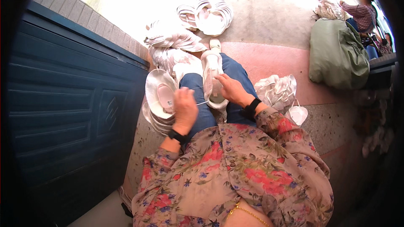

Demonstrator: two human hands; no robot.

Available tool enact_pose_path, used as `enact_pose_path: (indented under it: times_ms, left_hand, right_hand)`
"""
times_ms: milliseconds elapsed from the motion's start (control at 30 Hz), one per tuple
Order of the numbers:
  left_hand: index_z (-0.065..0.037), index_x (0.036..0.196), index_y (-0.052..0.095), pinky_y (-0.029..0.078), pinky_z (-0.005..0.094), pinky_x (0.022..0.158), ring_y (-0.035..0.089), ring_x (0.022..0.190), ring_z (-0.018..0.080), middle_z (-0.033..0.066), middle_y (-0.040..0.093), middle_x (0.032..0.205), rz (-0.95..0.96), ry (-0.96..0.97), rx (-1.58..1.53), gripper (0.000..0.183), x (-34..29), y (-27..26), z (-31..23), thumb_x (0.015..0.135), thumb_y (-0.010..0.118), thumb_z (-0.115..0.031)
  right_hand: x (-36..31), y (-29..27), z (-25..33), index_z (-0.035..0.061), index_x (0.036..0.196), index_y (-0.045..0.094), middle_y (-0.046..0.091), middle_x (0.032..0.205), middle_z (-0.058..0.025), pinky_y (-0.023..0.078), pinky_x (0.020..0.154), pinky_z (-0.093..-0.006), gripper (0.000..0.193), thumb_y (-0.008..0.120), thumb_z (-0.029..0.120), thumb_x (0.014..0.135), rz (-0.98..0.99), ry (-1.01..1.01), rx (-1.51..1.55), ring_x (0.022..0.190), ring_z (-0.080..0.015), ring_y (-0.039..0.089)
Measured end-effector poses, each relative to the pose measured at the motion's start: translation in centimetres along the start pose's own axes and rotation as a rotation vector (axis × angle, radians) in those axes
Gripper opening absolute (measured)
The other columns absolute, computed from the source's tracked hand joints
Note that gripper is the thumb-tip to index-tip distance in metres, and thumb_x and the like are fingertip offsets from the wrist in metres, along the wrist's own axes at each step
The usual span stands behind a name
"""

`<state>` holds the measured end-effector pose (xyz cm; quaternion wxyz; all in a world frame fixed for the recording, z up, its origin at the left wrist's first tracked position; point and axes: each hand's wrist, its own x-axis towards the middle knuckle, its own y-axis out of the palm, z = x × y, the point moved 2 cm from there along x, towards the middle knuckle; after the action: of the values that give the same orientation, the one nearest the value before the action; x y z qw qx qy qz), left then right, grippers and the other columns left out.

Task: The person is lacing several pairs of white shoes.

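Note:
A white piece that looks like a shoe upper (214, 61) lies lengthwise on my lap, between my jeans-clad knees. My right hand (232, 89) is closed at its right edge, thumb and fingers on the rim. To the left of it, my left hand (185, 106) is curled and slightly blurred, gripping a thin white cord (202, 103) that runs taut to the piece. A second strand of cord stretches above the first. Close by my left hand is a stack of similar white pieces (154, 77) with pinkish middles.
Bundles of white uppers (170, 38) and a fanned group (218, 19) lie ahead on the ground. More white pieces (275, 90) and a white mask-like cup (297, 113) are at right. A dark blue panelled door (63, 113) stands left. A green sack (338, 52) and a seated person (361, 12) are far right.

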<state>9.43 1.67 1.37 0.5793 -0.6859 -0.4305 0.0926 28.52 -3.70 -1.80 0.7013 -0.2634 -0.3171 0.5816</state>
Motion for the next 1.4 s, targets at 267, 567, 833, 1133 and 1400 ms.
enact_pose_path:
  times_ms: [267,567,833,1133,1400]
  left_hand:
    - [-0.001,0.091,0.057,0.037,0.0405,0.084,0.047,0.093,0.0315,0.0139,0.055,0.095,0.057,-0.38,0.023,0.019,-4.9,-2.4,10.6,0.073,0.053,-0.003]
    - [-0.002,0.094,0.055,0.04,0.0373,0.08,0.047,0.092,0.028,0.0104,0.053,0.095,0.19,0.053,-0.152,0.025,0.8,2.8,-1.4,0.069,0.058,-0.004]
    - [-0.006,0.075,0.06,0.042,0.0361,0.07,0.05,0.08,0.0257,0.0074,0.057,0.075,0.3,0.113,-0.082,0.008,1.5,3.9,0.4,0.07,0.062,-0.011]
    - [-0.006,0.067,0.057,0.041,0.0352,0.064,0.049,0.075,0.025,0.0062,0.054,0.068,0.315,0.185,-0.005,0.012,1.7,3.5,-1.3,0.072,0.062,-0.016]
    - [-0.005,0.065,0.053,0.041,0.0344,0.065,0.048,0.075,0.0242,0.0072,0.05,0.069,0.38,0.417,0.023,0.002,-0.2,2.6,-1.4,0.066,0.054,-0.007]
  right_hand:
    - [-0.1,1.3,-0.2,0.0021,0.092,0.055,0.053,0.088,-0.0139,0.046,0.073,-0.0382,0.02,0.05,0.002,0.072,0.126,-0.09,-0.06,0.085,-0.0329,0.053]
    - [-0.5,0.6,-0.3,0.0013,0.075,0.053,0.049,0.086,-0.0128,0.044,0.073,-0.0371,0.005,0.056,0.003,0.072,0.141,-0.165,0.177,0.084,-0.0316,0.05]
    - [-0.5,0.4,-0.2,0.0044,0.077,0.055,0.048,0.086,-0.0115,0.043,0.072,-0.0353,0.008,0.057,0.002,0.07,0.113,-0.208,0.085,0.082,-0.0291,0.048]
    - [-1.9,0.2,-1.7,0.0067,0.08,0.055,0.05,0.082,-0.0075,0.042,0.073,-0.0328,0.016,0.057,0.002,0.065,0.254,-0.309,-0.176,0.083,-0.0251,0.049]
    - [-2.7,0.4,-2.1,0.0087,0.094,0.06,0.055,0.081,-0.0083,0.042,0.072,-0.0331,0.025,0.055,0.004,0.07,0.288,-0.253,-0.092,0.082,-0.0259,0.052]
